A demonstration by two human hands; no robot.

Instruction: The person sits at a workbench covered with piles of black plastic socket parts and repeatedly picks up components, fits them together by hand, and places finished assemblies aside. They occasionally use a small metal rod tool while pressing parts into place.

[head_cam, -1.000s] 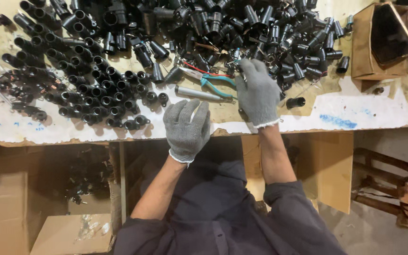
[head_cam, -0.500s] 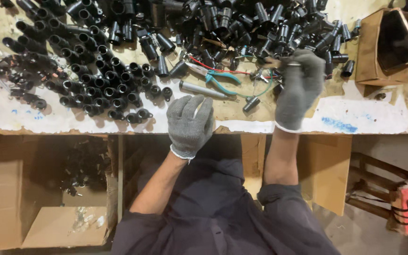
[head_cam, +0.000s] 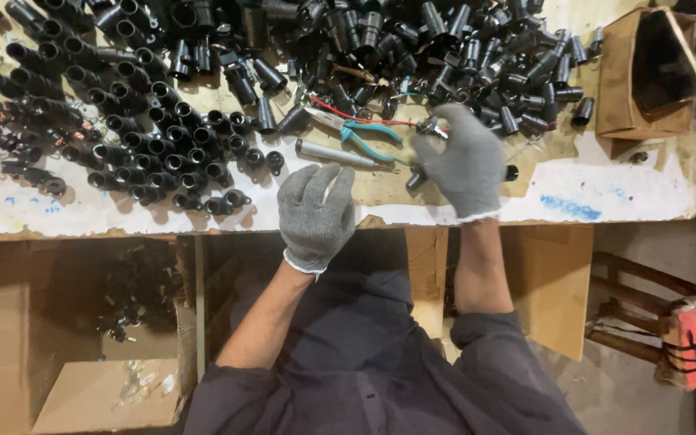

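At the near edge of the workbench (head_cam: 606,197), left hand (head_cam: 316,211) in grey knit glove, fingers spread and flat, holding nothing, resting over the bench lip. Just beyond and to the right, right hand (head_cam: 459,161), also gloved, curled around a small black socket part (head_cam: 417,177) with another bit pinched at the fingertips near a red wire (head_cam: 348,114); exact hold partly hidden by the glove. Between the hands, a grey metal rod (head_cam: 333,153) and teal-handled pliers (head_cam: 368,137), touching nothing held. Farther back, heap of black plastic sockets (head_cam: 445,40); to the left, sockets stood upright in rows (head_cam: 147,153). Best kept steady: part low over the bench, free hand close to brace, tools within reach, loose wire clear of the pile. Far right, open cardboard box (head_cam: 646,72).
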